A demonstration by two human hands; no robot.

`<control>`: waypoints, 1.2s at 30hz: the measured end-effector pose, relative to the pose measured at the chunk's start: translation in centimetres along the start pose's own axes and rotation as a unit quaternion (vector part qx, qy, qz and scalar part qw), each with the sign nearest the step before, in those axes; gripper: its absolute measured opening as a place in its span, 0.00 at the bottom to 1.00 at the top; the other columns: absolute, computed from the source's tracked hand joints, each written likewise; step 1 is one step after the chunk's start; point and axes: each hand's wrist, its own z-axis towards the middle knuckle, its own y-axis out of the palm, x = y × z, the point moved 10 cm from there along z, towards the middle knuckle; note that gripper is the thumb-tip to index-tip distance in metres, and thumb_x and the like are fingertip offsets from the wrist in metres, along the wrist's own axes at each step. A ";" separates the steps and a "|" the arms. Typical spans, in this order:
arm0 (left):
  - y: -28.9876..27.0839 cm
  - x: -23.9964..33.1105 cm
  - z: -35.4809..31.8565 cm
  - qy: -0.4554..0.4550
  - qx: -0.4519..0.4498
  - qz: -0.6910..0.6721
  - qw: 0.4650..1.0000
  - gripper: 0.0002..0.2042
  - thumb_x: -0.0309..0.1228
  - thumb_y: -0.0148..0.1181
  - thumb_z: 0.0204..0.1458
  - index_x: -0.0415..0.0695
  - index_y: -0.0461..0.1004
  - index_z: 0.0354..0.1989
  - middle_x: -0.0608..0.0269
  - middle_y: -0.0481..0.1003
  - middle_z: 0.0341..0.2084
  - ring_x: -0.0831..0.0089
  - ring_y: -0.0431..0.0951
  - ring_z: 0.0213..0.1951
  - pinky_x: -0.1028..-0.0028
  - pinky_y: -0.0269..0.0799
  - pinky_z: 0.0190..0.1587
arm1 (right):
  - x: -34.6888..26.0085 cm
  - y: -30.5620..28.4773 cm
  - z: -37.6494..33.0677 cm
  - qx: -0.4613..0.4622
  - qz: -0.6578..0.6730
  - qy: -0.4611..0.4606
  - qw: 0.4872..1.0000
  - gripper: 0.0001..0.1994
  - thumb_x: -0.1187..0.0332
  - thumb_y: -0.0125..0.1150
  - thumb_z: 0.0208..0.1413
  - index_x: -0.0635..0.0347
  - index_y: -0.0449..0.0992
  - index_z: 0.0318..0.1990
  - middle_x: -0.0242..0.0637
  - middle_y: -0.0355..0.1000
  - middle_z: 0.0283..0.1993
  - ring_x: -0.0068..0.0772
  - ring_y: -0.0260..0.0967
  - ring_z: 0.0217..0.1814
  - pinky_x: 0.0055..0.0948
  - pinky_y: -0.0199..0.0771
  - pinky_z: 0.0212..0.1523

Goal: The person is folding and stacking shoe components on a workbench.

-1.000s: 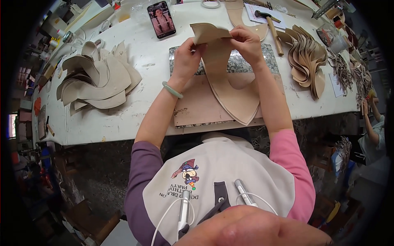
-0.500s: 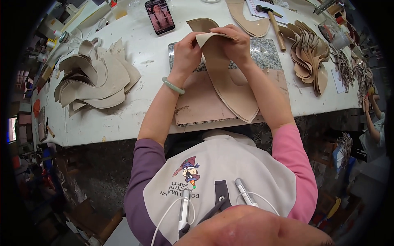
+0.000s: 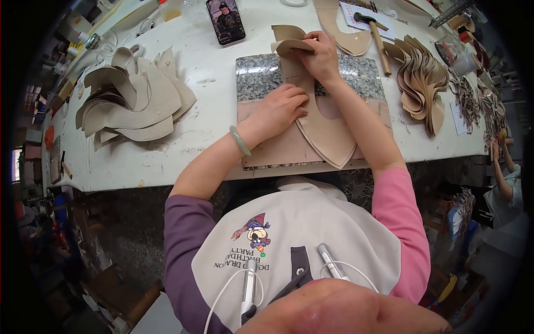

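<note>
White bench (image 3: 214,83) spans the head view, bearing a granite slab (image 3: 256,72) and a pinkish board (image 3: 272,149). Good handling here probably means steadying the tan curved panel (image 3: 331,139) with the left hand (image 3: 283,106) while the right hand (image 3: 322,58) bends its top gently, uncreased. It runs beside the left fingers up into the right grip, clamped on its curled end; whether the left pinches, I cannot tell.
</note>
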 end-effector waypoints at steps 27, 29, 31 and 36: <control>0.9 -6.7 1.5 -0.065 -0.154 0.184 0.969 0.39 0.67 0.38 0.53 0.51 0.59 0.65 0.67 0.58 0.66 0.69 0.50 0.69 0.38 0.26 0.66 | 3.4 2.1 -2.7 -0.148 0.102 0.240 0.954 0.21 0.65 0.67 0.47 0.62 0.72 0.48 0.42 0.75 0.39 0.43 0.73 0.40 0.33 0.73 0.41; 1.2 -7.5 1.4 -0.100 -0.183 0.157 0.965 0.39 0.67 0.38 0.53 0.51 0.59 0.65 0.67 0.58 0.65 0.69 0.48 0.69 0.37 0.25 0.66 | 3.6 2.0 -2.8 -0.191 0.116 0.265 0.938 0.23 0.64 0.67 0.47 0.63 0.71 0.50 0.44 0.76 0.39 0.43 0.74 0.40 0.33 0.73 0.41; 1.4 -7.9 1.4 -0.083 -0.164 0.181 0.966 0.37 0.64 0.42 0.53 0.51 0.59 0.65 0.67 0.58 0.66 0.70 0.52 0.68 0.39 0.31 0.65 | 3.3 1.9 -2.5 -0.217 0.130 0.251 0.935 0.23 0.65 0.67 0.47 0.63 0.71 0.51 0.44 0.76 0.38 0.41 0.73 0.40 0.31 0.73 0.41; -0.3 -9.3 1.1 -0.107 -0.082 0.122 0.983 0.31 0.53 0.54 0.54 0.50 0.61 0.63 0.66 0.59 0.64 0.73 0.64 0.59 0.50 0.54 0.60 | 2.1 2.1 -2.8 -0.302 0.161 0.217 0.914 0.23 0.68 0.68 0.47 0.65 0.72 0.51 0.43 0.76 0.36 0.36 0.72 0.37 0.27 0.72 0.41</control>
